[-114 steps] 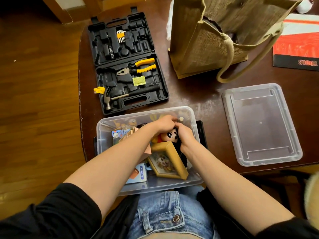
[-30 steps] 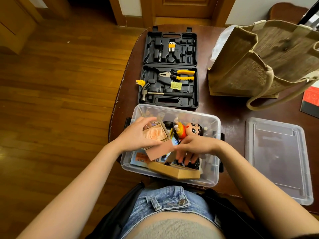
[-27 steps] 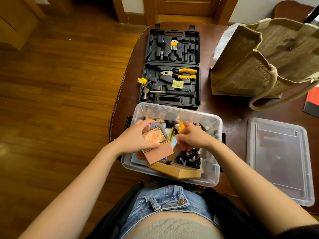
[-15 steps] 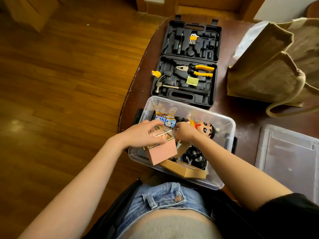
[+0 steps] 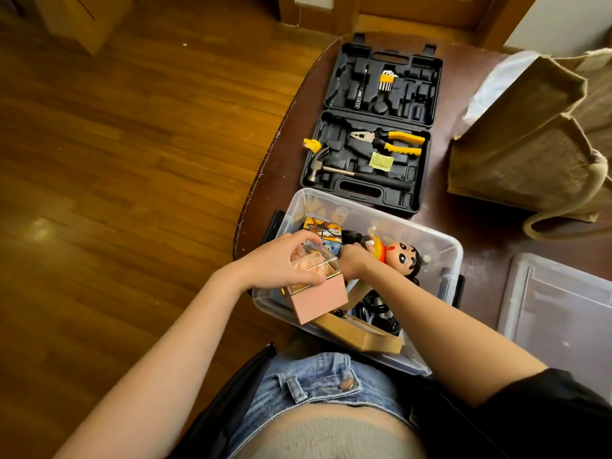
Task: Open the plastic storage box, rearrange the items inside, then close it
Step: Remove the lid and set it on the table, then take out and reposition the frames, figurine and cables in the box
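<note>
Inside one box point(image 5: 443, 256): one doll point(image 5: 399, 256) (lying), two hands.

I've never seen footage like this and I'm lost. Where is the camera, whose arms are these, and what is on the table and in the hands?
There is no machine here. One wide-angle camera sits on a person's head and looks down, so the arms are that person's own. On the dark table stands a clear plastic storage box, open, with its lid lying beside it to the right. Behind the box lie an open black tool case and a burlap bag. The left hand grips a small pink box with a clear top, held above the storage box. The right hand reaches inside beside a cartoon doll; what it grasps is hidden.
</note>
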`<action>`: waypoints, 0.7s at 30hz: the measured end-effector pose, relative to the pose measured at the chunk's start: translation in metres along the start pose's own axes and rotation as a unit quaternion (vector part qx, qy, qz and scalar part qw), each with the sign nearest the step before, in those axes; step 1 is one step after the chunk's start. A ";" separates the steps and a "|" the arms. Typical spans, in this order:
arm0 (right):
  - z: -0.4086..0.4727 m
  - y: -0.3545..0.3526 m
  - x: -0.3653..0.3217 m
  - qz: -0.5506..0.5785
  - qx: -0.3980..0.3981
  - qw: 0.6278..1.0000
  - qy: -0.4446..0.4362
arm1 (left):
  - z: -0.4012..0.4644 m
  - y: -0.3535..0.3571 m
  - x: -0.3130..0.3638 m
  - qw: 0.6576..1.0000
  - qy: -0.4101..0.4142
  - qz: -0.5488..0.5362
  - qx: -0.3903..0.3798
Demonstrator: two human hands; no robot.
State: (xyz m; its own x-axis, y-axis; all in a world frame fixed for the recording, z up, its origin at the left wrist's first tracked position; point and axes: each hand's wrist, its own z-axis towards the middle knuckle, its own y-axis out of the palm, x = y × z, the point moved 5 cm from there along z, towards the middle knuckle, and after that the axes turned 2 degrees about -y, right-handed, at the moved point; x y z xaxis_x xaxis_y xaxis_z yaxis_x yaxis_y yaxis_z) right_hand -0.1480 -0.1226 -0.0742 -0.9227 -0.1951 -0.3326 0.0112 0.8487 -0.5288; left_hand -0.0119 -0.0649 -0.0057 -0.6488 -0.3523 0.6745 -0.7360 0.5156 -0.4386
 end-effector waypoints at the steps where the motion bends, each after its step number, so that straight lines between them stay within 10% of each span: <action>1: 0.000 0.001 -0.001 -0.012 -0.013 1.000 0.003 | 0.000 0.000 0.000 1.000 0.001 0.000 -0.001; 21: 0.000 -0.001 -0.006 0.045 -0.070 0.996 0.037 | -0.006 -0.006 -0.006 1.000 0.002 -0.031 -0.001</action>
State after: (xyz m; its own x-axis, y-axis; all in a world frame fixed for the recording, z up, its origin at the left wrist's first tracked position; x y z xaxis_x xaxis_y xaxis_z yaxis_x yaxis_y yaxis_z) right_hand -0.1427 -0.1223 -0.0724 -0.9462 -0.0839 -0.3125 0.0449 0.9224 -0.3835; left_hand -0.0022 -0.0614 -0.0033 -0.6017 -0.3809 0.7021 -0.7741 0.4944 -0.3953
